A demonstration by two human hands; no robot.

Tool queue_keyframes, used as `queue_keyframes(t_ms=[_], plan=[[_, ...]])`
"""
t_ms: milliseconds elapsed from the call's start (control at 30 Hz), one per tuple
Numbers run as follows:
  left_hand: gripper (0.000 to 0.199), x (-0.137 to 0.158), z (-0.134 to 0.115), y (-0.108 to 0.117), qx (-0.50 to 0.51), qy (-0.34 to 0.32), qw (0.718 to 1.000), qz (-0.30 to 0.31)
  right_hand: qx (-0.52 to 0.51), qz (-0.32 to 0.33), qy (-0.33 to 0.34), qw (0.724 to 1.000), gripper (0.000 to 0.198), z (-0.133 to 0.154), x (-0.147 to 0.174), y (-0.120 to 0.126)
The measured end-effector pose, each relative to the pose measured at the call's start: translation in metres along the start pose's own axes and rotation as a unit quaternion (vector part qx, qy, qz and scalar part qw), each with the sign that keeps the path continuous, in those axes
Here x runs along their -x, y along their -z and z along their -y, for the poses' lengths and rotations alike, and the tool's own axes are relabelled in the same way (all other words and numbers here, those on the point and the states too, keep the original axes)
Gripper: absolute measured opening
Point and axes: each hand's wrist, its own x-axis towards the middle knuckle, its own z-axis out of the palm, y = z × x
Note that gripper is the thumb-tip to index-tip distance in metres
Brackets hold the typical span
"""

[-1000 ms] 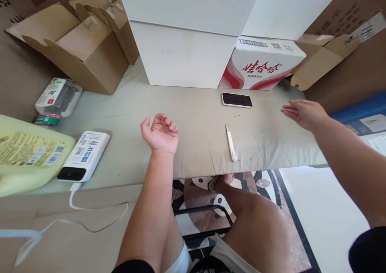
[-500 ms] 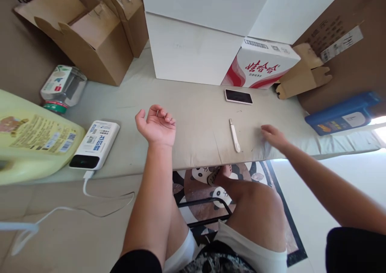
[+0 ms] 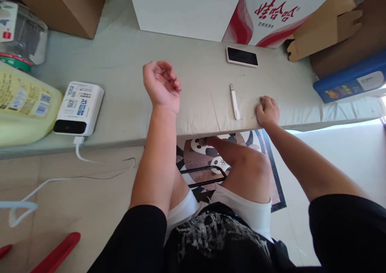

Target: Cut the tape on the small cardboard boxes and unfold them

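My left hand (image 3: 162, 83) lies palm up over the covered table (image 3: 199, 100), its fingers loosely curled and apart, with nothing in it. My right hand (image 3: 268, 111) rests palm down near the table's front edge. Its fingers are bent and the thumb stands apart; no held thing shows, though the palm is hidden. Just left of it lies a slim white tool (image 3: 234, 102) with a grey tip, perhaps a utility knife; neither hand touches it. Farther back is a phone (image 3: 241, 57) with a dark screen and a light rim.
A white power bank (image 3: 81, 104) with a plugged-in cable (image 3: 80, 152) sits at left, beside a yellow jug (image 3: 24, 108) and a clear jar (image 3: 31, 35). White boxes (image 3: 183, 11), a red-and-white carton (image 3: 271, 13) and cardboard (image 3: 324, 35) stand behind. A blue container (image 3: 351, 80) is at right.
The view has tilted down, so the table's things sit higher in the picture. My right hand has turned and settled on the table with bent fingers. My left hand stays palm up.
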Motion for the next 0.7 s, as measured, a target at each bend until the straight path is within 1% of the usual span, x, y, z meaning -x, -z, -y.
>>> queue_keyframes(t_ms=[100, 200, 333, 400, 500, 567, 633, 700], plan=[[0.031, 0.003, 0.008, 0.001, -0.073, 0.017, 0.997, 0.002, 0.013, -0.004, 0.006, 1.0, 0.049, -0.003, 0.0, -0.002], [0.025, 0.008, 0.02, 0.005, -0.173, 0.008, 0.985, 0.005, 0.024, -0.004, 0.013, 1.0, 0.048, -0.003, 0.0, -0.004], [0.019, 0.018, 0.032, 0.011, -0.288, -0.021, 0.957, 0.021, -0.023, 0.009, -0.008, 1.0, 0.049, 0.004, -0.001, -0.001], [0.019, 0.021, 0.037, 0.009, -0.323, -0.037, 0.945, 0.025, -0.052, 0.011, -0.009, 0.999, 0.049, 0.006, 0.0, -0.001], [0.017, 0.021, 0.051, -0.003, -0.331, -0.053, 0.942, 0.029, -0.086, 0.008, 0.003, 0.996, 0.046, 0.002, 0.001, -0.003], [0.017, 0.016, 0.066, -0.016, -0.329, -0.057, 0.941, 0.052, -0.122, 0.012, 0.006, 0.992, 0.041, -0.006, -0.004, -0.005], [0.018, 0.012, 0.083, -0.03, -0.345, -0.059, 0.933, 0.084, -0.167, 0.015, -0.002, 0.986, 0.037, -0.018, -0.019, -0.004], [0.02, 0.008, 0.1, -0.041, -0.383, -0.062, 0.916, 0.103, -0.218, 0.004, -0.021, 0.976, 0.032, -0.035, -0.048, 0.003]])
